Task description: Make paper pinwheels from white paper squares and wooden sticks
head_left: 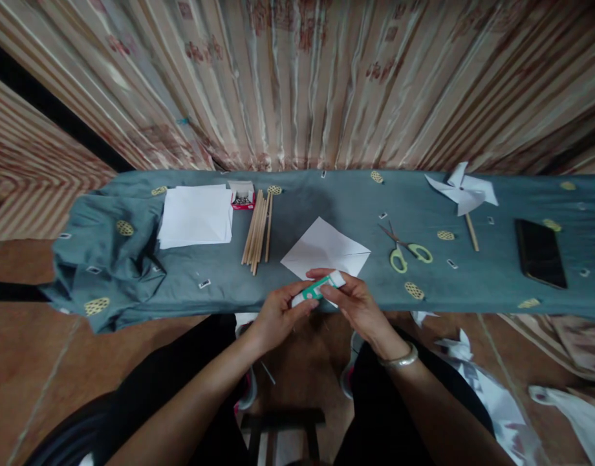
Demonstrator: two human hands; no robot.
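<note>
Floor: brown tiles [30, 362] run under the person's dark-clad legs, with crumpled paper scraps [476, 382] lying by the right leg.
Left hand: left hand [274, 315] is curled partly shut, thumb and fingertips pinching the lower end of the glue stick [318, 288].
Right hand: right hand [356, 304], a metal bangle [400, 360] on its wrist, is half closed, its fingers gripping the white cap end of the same stick.
Glue stick: green and white, tilted up to the right, held between both hands just over the near edge of the table.
Table: low bench under a grey-blue cloth [326, 194] with yellow motifs, bunched up at the left end.
Folded sheet: white paper square [325, 251] with creases lies just beyond the hands.
Right of it: green-handled scissors [407, 249], blades open; farther right a black phone [540, 252].
Left of it: bundle of wooden sticks [257, 230], a stack of white paper [196, 215], and a small red box of pins [242, 195].
Far right edge: finished paper pinwheel [462, 189] on its stick.
Backdrop: striped, pleated curtain [297, 77] behind the table.
</note>
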